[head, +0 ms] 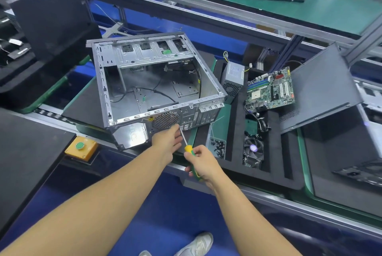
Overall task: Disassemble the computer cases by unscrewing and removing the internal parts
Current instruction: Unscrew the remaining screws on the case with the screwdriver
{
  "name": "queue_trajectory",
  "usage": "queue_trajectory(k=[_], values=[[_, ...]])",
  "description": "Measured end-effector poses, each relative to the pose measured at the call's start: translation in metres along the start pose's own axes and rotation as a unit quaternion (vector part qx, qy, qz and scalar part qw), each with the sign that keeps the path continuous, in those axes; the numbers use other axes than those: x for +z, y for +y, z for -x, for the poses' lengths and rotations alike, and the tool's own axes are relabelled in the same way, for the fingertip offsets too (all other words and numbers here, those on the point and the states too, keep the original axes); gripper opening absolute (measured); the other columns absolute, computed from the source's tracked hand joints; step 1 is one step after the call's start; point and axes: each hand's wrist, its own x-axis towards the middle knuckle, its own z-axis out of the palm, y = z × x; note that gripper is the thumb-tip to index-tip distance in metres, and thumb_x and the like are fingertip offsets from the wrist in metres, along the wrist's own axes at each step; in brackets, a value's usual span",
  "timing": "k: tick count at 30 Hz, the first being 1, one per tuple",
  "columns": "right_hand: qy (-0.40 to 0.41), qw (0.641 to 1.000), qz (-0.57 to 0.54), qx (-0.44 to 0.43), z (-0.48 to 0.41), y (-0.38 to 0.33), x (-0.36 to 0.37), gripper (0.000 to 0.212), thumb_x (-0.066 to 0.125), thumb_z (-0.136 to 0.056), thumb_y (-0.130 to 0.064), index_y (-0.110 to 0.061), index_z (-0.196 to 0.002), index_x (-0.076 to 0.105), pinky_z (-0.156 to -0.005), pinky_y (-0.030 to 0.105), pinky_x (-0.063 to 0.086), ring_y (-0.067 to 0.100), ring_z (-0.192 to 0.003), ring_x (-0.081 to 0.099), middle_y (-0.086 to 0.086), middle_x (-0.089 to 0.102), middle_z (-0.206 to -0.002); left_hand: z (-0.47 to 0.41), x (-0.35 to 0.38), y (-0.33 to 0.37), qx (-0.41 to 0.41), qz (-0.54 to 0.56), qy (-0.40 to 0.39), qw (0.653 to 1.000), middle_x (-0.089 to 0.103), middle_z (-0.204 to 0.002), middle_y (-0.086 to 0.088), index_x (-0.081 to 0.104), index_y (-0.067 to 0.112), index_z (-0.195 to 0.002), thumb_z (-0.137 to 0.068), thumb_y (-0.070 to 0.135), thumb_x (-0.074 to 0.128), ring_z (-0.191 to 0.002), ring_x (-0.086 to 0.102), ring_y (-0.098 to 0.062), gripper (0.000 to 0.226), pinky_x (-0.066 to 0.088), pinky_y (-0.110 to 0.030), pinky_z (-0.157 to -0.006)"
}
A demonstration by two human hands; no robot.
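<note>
At the left, a yellow button box (81, 148) is seen by the conveyor rail; next, the computer case (153, 82) is laid on its side, open face up, rear panel turned near, long axis run near to far; the left hand (168, 139) is laid against that rear panel below the fan grille, fingers straight; the screwdriver (191, 152) is gripped by the right hand (203, 164), fingers curled round the yellow-green handle, tip aimed far and slightly left at the panel; rightwards, a black foam tray (275, 164) is loaded: screws (219, 147) in a near pocket, a fan (253, 150) beside them, power supply (232, 78) and motherboard (269, 90) farther; a side panel (322, 86) is propped at far right.
</note>
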Motion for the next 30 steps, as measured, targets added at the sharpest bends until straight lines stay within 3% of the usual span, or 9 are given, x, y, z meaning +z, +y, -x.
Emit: queue_trajectory(k=[6, 16, 21, 26, 30], values=[[-0.006, 1.000, 0.009, 0.000, 0.002, -0.003, 0.000, 0.018, 0.061, -0.099, -0.026, -0.015, -0.109, 0.051, -0.048, 0.020, 0.050, 0.010, -0.058, 0.060, 0.005, 0.062, -0.100, -0.011, 0.012, -0.004, -0.017, 0.079, 0.043, 0.996, 0.073, -0.106, -0.013, 0.064, 0.000, -0.118, -0.090, 0.018, 0.074, -0.093, 0.071, -0.023, 0.035, 0.058, -0.034, -0.080], [-0.019, 0.999, 0.037, -0.006, 0.002, 0.000, -0.006, 0.018, 0.061, -0.099, -0.027, -0.018, -0.110, 0.050, -0.052, 0.023, 0.049, 0.012, -0.063, 0.060, 0.004, 0.062, -0.092, -0.016, 0.015, -0.003, -0.014, 0.073, 0.019, 0.997, 0.070, -0.093, -0.006, 0.067, 0.006, -0.110, -0.091, 0.014, 0.072, -0.084, 0.069, -0.017, 0.022, 0.053, -0.029, -0.068], [-0.012, 0.998, 0.062, -0.004, -0.001, 0.005, -0.009, 0.016, 0.061, -0.097, -0.029, -0.020, -0.103, 0.049, -0.042, 0.019, 0.042, 0.009, -0.052, 0.056, 0.006, 0.061, -0.089, -0.015, 0.017, -0.006, -0.014, 0.066, 0.020, 0.997, 0.070, -0.089, -0.004, 0.067, 0.010, -0.095, -0.095, 0.015, 0.066, -0.082, 0.069, -0.015, 0.005, 0.051, -0.027, -0.067], [-0.013, 0.994, 0.110, 0.003, 0.001, 0.016, -0.023, 0.020, 0.060, -0.090, -0.033, -0.018, -0.102, 0.053, -0.040, 0.018, 0.040, 0.011, -0.048, 0.052, 0.003, 0.058, -0.076, -0.012, 0.012, -0.014, -0.014, 0.077, 0.007, 0.997, 0.067, -0.083, -0.004, 0.063, 0.009, -0.093, -0.094, 0.010, 0.062, -0.082, 0.068, -0.017, 0.003, 0.056, -0.032, -0.079], [0.004, 0.998, 0.065, 0.008, 0.000, 0.020, -0.044, 0.019, 0.058, -0.093, -0.035, -0.018, -0.090, 0.051, -0.044, 0.022, 0.043, 0.014, -0.047, 0.050, 0.003, 0.055, -0.073, -0.009, 0.013, -0.026, -0.006, 0.043, 0.024, 0.999, 0.063, -0.082, -0.007, 0.060, 0.008, -0.088, -0.094, 0.009, 0.058, -0.078, 0.064, -0.019, 0.007, 0.057, -0.034, -0.081]])
